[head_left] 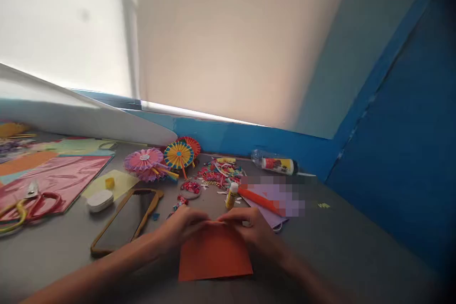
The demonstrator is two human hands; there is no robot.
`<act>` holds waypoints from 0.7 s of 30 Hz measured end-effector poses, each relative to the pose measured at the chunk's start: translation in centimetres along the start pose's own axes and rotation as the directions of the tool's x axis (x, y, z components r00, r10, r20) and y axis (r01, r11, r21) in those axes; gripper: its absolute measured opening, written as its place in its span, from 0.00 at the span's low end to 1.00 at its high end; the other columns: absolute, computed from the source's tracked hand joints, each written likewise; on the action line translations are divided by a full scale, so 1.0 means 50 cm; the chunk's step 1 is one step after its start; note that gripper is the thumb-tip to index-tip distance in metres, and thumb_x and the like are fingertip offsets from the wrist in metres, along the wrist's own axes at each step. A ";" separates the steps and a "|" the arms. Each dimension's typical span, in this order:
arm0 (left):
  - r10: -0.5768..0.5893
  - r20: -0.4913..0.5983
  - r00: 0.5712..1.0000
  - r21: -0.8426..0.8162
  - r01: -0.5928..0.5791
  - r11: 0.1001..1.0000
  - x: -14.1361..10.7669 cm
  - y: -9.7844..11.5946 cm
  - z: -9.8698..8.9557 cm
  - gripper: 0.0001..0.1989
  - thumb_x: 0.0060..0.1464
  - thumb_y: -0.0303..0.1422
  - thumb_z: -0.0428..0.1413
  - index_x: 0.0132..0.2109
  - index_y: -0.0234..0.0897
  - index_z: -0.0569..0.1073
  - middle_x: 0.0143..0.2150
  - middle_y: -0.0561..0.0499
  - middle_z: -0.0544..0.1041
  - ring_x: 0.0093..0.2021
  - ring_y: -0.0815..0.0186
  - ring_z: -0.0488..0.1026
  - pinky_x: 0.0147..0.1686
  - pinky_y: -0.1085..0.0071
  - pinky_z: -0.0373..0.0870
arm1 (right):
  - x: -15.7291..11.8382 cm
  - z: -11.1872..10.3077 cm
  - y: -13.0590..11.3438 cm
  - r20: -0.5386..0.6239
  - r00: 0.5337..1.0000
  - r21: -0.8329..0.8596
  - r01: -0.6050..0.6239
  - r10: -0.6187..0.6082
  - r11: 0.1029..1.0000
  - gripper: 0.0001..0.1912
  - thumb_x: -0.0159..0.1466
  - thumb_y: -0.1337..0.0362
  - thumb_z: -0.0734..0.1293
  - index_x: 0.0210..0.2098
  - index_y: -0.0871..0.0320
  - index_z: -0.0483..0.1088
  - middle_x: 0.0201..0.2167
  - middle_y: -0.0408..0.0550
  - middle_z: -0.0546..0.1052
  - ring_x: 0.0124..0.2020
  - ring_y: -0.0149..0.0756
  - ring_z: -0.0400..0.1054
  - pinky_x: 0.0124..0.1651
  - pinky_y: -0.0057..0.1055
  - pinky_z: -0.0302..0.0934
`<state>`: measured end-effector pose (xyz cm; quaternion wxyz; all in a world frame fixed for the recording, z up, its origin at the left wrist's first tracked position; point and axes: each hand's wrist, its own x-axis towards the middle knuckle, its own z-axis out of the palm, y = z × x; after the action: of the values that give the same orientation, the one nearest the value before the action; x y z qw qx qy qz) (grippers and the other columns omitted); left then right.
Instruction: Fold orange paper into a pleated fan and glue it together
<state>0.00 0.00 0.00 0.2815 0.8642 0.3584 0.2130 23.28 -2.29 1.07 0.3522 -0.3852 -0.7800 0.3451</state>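
An orange-red sheet of paper (215,256) lies in front of me at the table's near side. Both hands meet at its far edge, thumbs and fingertips pressed together on it. My left hand (187,223) pinches the edge from the left, and my right hand (247,228) does so from the right. The far edge of the paper is partly hidden by the fingers. Just beyond the hands a yellow glue stick (231,196) with a white cap stands upright. A rolled orange paper tube (261,201) rests on a purple sheet (265,213) right of it.
A phone in a brown case (124,221), a white oval case (100,200) and scissors (46,204) lie to the left. Paper rosettes (145,162) and paper scraps (217,173) are at the back. A glue bottle (278,165) lies by the blue wall (399,152).
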 end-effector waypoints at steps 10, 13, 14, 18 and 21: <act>0.022 -0.015 1.000 0.002 -0.022 1.000 -0.006 0.007 -0.014 0.19 0.65 0.40 0.45 0.39 0.33 0.77 0.28 0.52 0.72 0.28 0.69 0.64 0.26 0.78 0.56 | 0.006 -0.007 0.001 -0.080 0.994 -0.044 -0.074 0.070 0.996 0.10 0.62 0.70 0.64 0.34 0.56 0.79 0.34 0.45 0.80 0.39 0.37 0.73 0.40 0.28 0.62; 0.015 -0.001 1.000 -0.013 -0.015 1.000 -0.007 0.012 -0.016 0.19 0.65 0.38 0.45 0.40 0.33 0.77 0.28 0.52 0.72 0.28 0.70 0.64 0.26 0.78 0.55 | 0.006 -0.004 0.001 -0.043 0.995 0.009 -0.092 0.092 0.996 0.08 0.62 0.65 0.66 0.35 0.56 0.79 0.34 0.45 0.80 0.39 0.38 0.72 0.40 0.29 0.62; 0.008 0.006 1.000 -0.022 -0.008 1.000 -0.006 0.013 -0.015 0.18 0.65 0.38 0.45 0.40 0.33 0.77 0.28 0.52 0.73 0.28 0.70 0.65 0.27 0.78 0.56 | 0.007 -0.002 0.002 -0.038 0.994 0.021 -0.100 0.100 0.995 0.08 0.62 0.65 0.66 0.35 0.56 0.79 0.34 0.46 0.79 0.38 0.39 0.72 0.40 0.29 0.63; -0.005 0.030 1.000 -0.101 0.008 0.995 0.000 0.015 -0.004 0.16 0.62 0.40 0.50 0.46 0.36 0.77 0.34 0.52 0.77 0.34 0.67 0.70 0.30 0.78 0.59 | 0.011 0.006 0.008 -0.057 0.992 0.012 -0.114 0.114 0.993 0.07 0.61 0.65 0.67 0.32 0.57 0.78 0.32 0.46 0.79 0.37 0.39 0.71 0.38 0.30 0.62; -0.035 0.004 0.999 -0.128 0.035 0.991 0.004 0.013 0.003 0.17 0.60 0.42 0.52 0.43 0.35 0.79 0.32 0.52 0.77 0.32 0.66 0.69 0.29 0.77 0.58 | 0.012 0.008 0.007 -0.056 0.992 0.015 -0.112 0.113 0.994 0.07 0.61 0.65 0.67 0.32 0.57 0.78 0.31 0.46 0.79 0.37 0.39 0.71 0.39 0.30 0.62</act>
<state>0.54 -0.32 0.33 0.3402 0.8383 0.3588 0.2299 22.78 -1.73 0.77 0.3567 -0.4362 -0.7446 0.3579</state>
